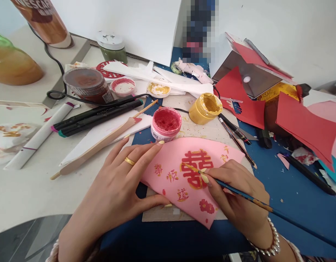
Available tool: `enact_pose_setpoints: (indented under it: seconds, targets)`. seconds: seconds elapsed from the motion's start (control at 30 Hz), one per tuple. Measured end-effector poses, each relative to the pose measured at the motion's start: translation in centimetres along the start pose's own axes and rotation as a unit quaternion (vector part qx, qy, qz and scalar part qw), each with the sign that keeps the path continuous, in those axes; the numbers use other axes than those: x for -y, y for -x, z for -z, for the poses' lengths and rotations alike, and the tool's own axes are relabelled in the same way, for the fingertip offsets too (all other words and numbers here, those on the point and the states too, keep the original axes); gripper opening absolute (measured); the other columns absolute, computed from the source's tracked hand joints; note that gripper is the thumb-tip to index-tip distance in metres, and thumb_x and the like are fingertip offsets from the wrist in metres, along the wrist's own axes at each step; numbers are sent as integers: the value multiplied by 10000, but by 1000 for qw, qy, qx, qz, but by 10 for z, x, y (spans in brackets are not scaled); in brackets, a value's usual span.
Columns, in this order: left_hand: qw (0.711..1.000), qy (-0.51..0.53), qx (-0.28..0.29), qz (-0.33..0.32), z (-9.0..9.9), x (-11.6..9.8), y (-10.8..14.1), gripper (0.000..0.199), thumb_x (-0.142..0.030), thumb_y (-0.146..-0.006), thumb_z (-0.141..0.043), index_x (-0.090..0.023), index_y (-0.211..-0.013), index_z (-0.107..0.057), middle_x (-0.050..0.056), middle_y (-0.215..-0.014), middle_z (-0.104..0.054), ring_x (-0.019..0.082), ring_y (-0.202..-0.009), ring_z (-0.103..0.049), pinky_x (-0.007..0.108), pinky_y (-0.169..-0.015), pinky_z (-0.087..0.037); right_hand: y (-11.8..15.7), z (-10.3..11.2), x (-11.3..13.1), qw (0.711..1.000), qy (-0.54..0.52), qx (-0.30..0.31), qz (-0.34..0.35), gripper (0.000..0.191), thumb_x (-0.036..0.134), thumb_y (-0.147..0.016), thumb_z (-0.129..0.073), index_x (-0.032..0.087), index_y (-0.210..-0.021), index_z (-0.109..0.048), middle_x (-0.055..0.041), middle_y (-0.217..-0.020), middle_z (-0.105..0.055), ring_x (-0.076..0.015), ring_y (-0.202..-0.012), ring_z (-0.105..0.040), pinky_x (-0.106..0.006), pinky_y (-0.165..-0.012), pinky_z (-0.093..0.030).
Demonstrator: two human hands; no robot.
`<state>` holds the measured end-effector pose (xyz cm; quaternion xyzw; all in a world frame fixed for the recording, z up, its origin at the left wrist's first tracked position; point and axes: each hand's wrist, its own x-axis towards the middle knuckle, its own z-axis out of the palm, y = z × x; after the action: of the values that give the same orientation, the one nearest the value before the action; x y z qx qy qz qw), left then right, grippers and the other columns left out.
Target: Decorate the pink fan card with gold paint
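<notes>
Left hand (110, 196) open, flat on pink paper (168, 160); right hand (236, 193) gripping 1 brush (255, 201), tip at red character (196, 169). Paper near front edge of worktop (26, 193); 2 open jars beyond: red jar (166, 123), yellow jar (205, 108).

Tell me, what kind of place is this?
It looks like a crafts workspace: an open round jar of red paint, an open round jar of yellow paint, a thin blue paintbrush, and curved pink paper painted with red characters.
</notes>
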<state>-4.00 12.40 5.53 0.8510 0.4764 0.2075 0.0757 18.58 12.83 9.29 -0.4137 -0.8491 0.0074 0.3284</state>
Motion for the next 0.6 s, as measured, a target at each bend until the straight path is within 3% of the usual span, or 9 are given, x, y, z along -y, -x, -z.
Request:
enact_pose_setpoints:
  seconds: [0.6]
  targets:
    - [1000, -5, -7, -4, 0, 0, -1, 906, -672, -646, -563, -198, -1356, -258, 116, -1278, -506, 300, -1126, -479, 535, -1029, -269, 2, 4, -1, 1000, 3, -3, -14, 87, 148, -811, -516, 179, -745, -563, 24, -534, -563, -77, -475, -487, -201, -453, -390]
